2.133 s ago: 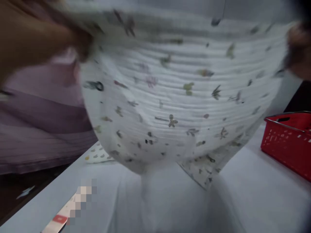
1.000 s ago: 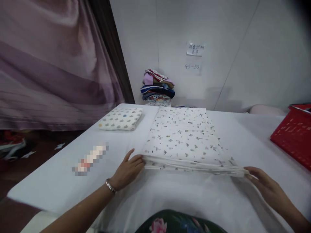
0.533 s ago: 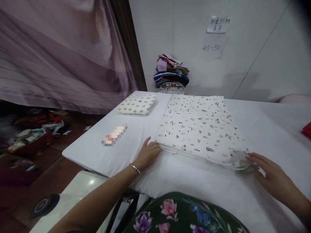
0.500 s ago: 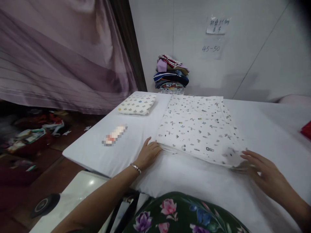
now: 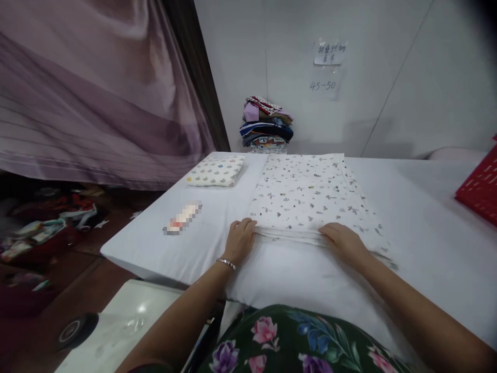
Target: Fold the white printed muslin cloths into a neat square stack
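Smooth white covering spreads over the table [image 5: 415,217] below a pale wall [image 5: 435,93], and the printed cloth [image 5: 301,191] lies flat on it, folded in layers, its near edge toward the person. At the near left corner of the printed cloth, the left hand [image 5: 239,240] is narrow, fingers together and bent over the edge; a silver bracelet [image 5: 226,263] circles that wrist. Partway along the same near edge, the right hand [image 5: 344,243] touches the fold with bent fingertips, palm down and only slightly spread. Whether either thumb pinches the layers from beneath cannot be told. Just nearer than the printed cloth is the person's dark green floral garment [image 5: 266,339]. To the left of the printed cloth are a pixelated item [image 5: 182,218] and, farther back, a smaller folded cloth [image 5: 216,171] with grey shapes. Beyond its far edge rises a stack of folded fabrics [image 5: 266,127]. Well to its right sits a red basket [image 5: 479,186], cut off by the frame; far to its left hangs a mauve curtain [image 5: 116,93].
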A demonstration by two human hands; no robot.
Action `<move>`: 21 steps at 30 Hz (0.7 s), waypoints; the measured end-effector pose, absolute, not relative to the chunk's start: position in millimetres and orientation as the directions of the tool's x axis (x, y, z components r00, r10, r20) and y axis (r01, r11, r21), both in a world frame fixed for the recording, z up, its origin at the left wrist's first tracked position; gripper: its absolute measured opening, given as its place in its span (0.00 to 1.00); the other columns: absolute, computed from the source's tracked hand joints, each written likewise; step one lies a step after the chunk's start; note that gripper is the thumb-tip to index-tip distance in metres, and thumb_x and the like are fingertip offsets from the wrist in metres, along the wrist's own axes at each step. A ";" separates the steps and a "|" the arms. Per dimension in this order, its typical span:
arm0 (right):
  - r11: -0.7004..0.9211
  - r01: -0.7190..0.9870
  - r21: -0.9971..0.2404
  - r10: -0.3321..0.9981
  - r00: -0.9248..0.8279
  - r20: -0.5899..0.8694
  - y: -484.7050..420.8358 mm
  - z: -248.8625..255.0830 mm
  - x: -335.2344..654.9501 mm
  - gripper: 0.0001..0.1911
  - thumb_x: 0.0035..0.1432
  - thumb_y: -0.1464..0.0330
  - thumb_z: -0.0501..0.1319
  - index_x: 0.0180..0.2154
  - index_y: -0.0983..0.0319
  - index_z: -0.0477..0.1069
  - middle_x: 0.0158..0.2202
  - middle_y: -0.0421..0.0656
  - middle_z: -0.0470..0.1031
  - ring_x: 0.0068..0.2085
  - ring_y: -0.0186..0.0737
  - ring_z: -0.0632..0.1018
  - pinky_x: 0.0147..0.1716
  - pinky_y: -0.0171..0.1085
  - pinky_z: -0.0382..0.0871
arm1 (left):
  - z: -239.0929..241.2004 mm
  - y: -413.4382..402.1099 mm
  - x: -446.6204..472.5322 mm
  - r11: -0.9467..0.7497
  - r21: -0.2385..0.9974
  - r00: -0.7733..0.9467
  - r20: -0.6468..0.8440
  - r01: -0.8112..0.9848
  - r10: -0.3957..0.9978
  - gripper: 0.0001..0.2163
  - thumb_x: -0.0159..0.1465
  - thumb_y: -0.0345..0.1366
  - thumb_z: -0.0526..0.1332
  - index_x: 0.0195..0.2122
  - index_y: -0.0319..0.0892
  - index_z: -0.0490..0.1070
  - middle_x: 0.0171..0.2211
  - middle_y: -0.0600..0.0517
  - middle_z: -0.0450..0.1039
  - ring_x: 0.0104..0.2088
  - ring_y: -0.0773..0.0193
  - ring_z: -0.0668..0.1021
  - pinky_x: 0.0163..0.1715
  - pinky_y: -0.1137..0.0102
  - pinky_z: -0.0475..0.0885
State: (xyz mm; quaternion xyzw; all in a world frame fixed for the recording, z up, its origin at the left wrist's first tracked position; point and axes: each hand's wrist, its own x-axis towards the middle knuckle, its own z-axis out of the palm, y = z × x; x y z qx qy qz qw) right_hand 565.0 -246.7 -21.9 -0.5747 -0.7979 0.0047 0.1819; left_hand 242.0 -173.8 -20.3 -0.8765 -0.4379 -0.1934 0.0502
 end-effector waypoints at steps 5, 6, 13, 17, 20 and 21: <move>0.261 0.939 -0.224 0.959 -0.225 0.173 -245.2 -17.4 570.9 0.15 0.58 0.70 0.49 0.42 0.59 0.71 0.40 0.45 0.73 0.42 0.45 0.72 0.38 0.41 0.67 | -14.3 -176.2 247.8 -0.603 0.000 0.571 0.320 0.798 0.756 0.10 0.58 0.28 0.52 0.38 0.44 0.69 0.35 0.48 0.72 0.38 0.56 0.72 0.42 0.57 0.60; 0.246 0.943 -0.226 0.965 -0.215 0.152 -247.5 -18.8 572.8 0.14 0.58 0.70 0.50 0.42 0.59 0.71 0.41 0.45 0.73 0.42 0.45 0.72 0.38 0.41 0.67 | -12.7 -176.8 248.4 -0.598 -0.014 0.570 0.321 0.801 0.756 0.08 0.58 0.29 0.52 0.34 0.44 0.69 0.32 0.48 0.71 0.37 0.56 0.71 0.42 0.57 0.60; 0.133 0.959 -0.249 0.990 -0.116 0.084 -272.8 -22.5 604.0 0.13 0.56 0.69 0.51 0.41 0.58 0.71 0.42 0.44 0.73 0.43 0.44 0.72 0.39 0.40 0.67 | -11.8 -168.8 248.9 -0.587 0.039 0.537 0.359 0.808 0.763 0.08 0.50 0.24 0.54 0.28 0.43 0.65 0.31 0.48 0.70 0.41 0.55 0.71 0.47 0.57 0.60; 0.031 0.970 -0.239 0.997 -0.012 0.082 -281.5 -19.9 635.7 0.13 0.55 0.69 0.51 0.39 0.57 0.72 0.41 0.42 0.73 0.42 0.42 0.73 0.36 0.38 0.68 | -20.0 -160.1 248.0 -0.659 0.096 0.604 0.318 0.746 0.730 0.15 0.49 0.23 0.53 0.38 0.43 0.68 0.37 0.47 0.72 0.41 0.56 0.71 0.44 0.60 0.62; 0.002 0.973 -0.229 0.993 0.025 0.118 -279.7 -12.6 660.1 0.12 0.54 0.70 0.52 0.36 0.57 0.73 0.38 0.40 0.75 0.38 0.40 0.75 0.34 0.36 0.68 | -23.1 -152.8 245.4 -0.712 0.117 0.655 0.311 0.692 0.688 0.14 0.51 0.24 0.53 0.38 0.42 0.69 0.39 0.48 0.73 0.42 0.57 0.71 0.44 0.62 0.62; 0.001 0.975 -0.223 0.988 0.034 0.154 -277.4 -7.9 666.1 0.12 0.54 0.70 0.52 0.36 0.57 0.73 0.37 0.40 0.75 0.38 0.39 0.75 0.34 0.36 0.68 | -22.9 -149.8 244.3 -0.708 0.128 0.649 0.315 0.694 0.693 0.13 0.52 0.25 0.54 0.37 0.42 0.70 0.38 0.48 0.73 0.41 0.58 0.72 0.44 0.62 0.62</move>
